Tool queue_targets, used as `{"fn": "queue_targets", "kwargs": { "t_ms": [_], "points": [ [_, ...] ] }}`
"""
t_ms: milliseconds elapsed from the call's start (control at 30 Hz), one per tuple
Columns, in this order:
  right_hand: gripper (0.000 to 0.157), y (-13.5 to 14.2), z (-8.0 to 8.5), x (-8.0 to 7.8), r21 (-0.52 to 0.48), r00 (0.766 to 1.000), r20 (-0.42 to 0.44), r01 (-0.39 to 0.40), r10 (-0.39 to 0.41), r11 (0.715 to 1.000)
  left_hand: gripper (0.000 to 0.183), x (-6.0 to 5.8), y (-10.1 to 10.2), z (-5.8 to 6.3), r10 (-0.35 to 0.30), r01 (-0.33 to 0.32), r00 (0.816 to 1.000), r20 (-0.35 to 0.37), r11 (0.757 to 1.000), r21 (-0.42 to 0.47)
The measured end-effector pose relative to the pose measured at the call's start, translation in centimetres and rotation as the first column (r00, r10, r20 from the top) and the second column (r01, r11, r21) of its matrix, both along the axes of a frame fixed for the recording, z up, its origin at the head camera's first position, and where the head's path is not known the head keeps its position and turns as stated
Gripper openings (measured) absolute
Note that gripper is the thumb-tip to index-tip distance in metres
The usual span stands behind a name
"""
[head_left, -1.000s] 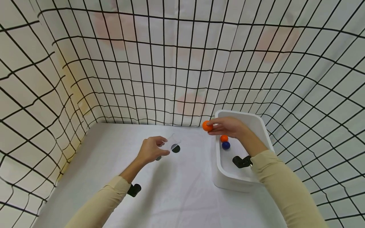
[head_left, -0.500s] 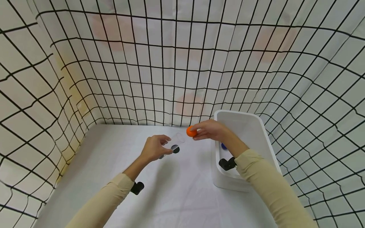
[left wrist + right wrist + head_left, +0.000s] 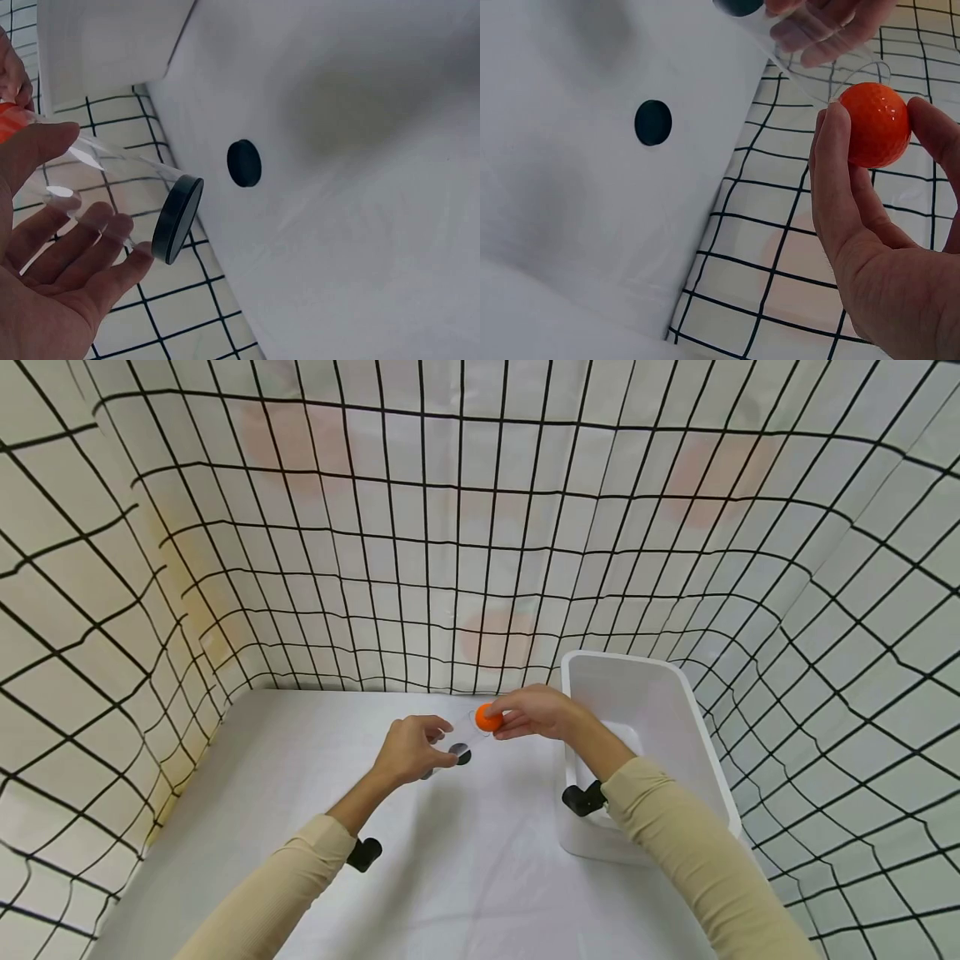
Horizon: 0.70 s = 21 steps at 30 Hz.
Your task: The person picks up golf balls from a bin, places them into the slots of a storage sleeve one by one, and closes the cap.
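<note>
My left hand [image 3: 408, 752] holds a clear tube [image 3: 97, 154], thumb on one side and fingers on the other. A dark cap [image 3: 178, 220] covers the tube's lower end, nearest the left wrist camera. In my right hand [image 3: 540, 710] an orange golf ball [image 3: 875, 124] is pinched between thumb and fingers. The ball is right at the tube's open rim; whether it touches the rim I cannot tell. A second dark round cap [image 3: 244, 163] lies loose on the white tabletop, below the tube.
A white bin [image 3: 645, 662] stands on the right, partly hidden by my right forearm. Black netting [image 3: 420, 610] rises behind and at both sides of the white-covered table [image 3: 480, 877]. Black wrist-camera mounts [image 3: 364, 854] stick out from both sleeves.
My right hand has moved left from over the bin, bringing the orange golf ball to the tube's mouth. My left hand has shifted slightly right. The balls in the bin are now hidden.
</note>
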State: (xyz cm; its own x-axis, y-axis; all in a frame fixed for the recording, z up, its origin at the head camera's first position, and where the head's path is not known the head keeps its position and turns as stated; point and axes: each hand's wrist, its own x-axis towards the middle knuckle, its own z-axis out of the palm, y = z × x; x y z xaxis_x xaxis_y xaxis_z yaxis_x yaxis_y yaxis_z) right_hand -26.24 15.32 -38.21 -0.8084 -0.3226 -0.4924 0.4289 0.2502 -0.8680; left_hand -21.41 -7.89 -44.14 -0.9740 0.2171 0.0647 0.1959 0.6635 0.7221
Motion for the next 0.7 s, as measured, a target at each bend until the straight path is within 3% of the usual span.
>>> {"fn": "queue_targets", "kwargs": {
  "t_ms": [700],
  "points": [
    [0.037, -0.76, -0.92, -0.10, 0.028, 0.998, -0.029, -0.056, 0.057, 0.998, 0.035, -0.18, -0.05, 0.19, -0.004, 0.004, 1.000, -0.010, 1.000, -0.019]
  ]
}}
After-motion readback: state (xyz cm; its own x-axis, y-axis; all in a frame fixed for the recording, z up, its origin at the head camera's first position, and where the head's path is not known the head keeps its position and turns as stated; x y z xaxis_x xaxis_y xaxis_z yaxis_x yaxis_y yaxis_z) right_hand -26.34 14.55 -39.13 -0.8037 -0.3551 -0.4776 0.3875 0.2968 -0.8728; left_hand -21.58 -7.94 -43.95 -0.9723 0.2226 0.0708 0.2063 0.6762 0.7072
